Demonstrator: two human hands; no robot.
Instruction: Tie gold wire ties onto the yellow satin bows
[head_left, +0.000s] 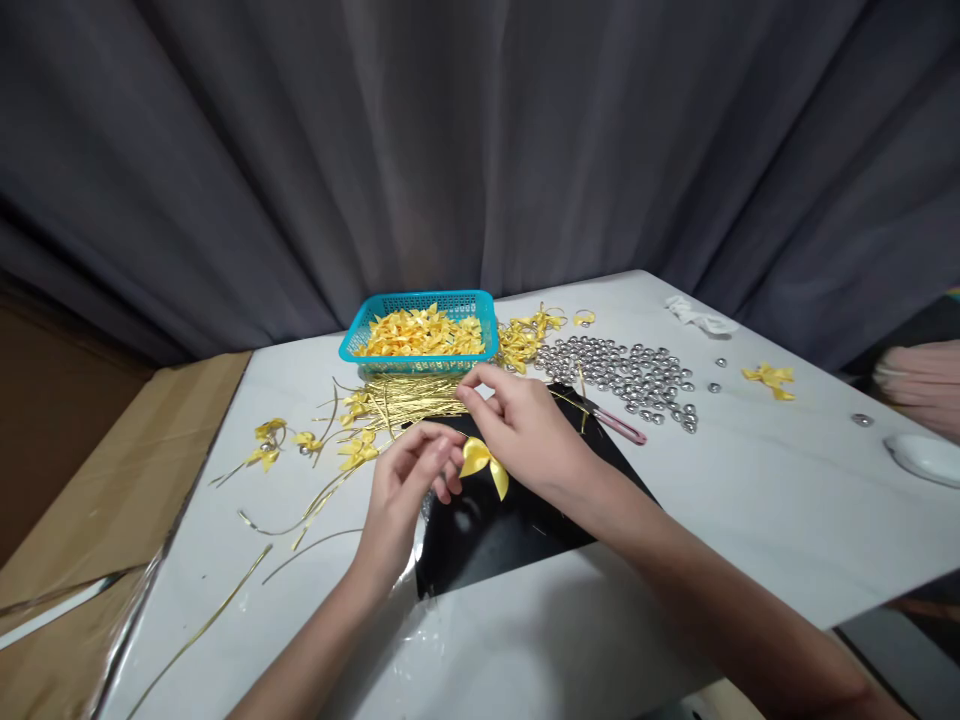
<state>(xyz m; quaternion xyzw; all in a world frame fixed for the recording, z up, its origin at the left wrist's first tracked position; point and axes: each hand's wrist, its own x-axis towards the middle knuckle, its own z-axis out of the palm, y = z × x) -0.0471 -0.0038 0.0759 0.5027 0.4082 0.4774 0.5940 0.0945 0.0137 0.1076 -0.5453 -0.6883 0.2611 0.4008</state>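
Observation:
A yellow satin ribbon bow (484,464) hangs above the black sheet (510,540), between my two hands. My left hand (416,470) has its thumb and forefinger pinched at the bow's left side, where a thin gold strand seems to run. The thumb and forefinger of my right hand (517,420) press together above the bow; what lies between those fingertips is too small to make out. Just behind my fingers a bundle of gold wire ties (420,397) lies in front of the teal basket (352,345), which is full of yellow ribbon bows (424,333).
Silver heart-shaped pieces (615,370) spread to the right, near a pink-handled tool (621,428). Finished-looking bows with wires (529,338) lie beside the basket. Loose gold wires (217,620) are at left. A white dish (926,458) stands at right, cardboard (150,450) at left.

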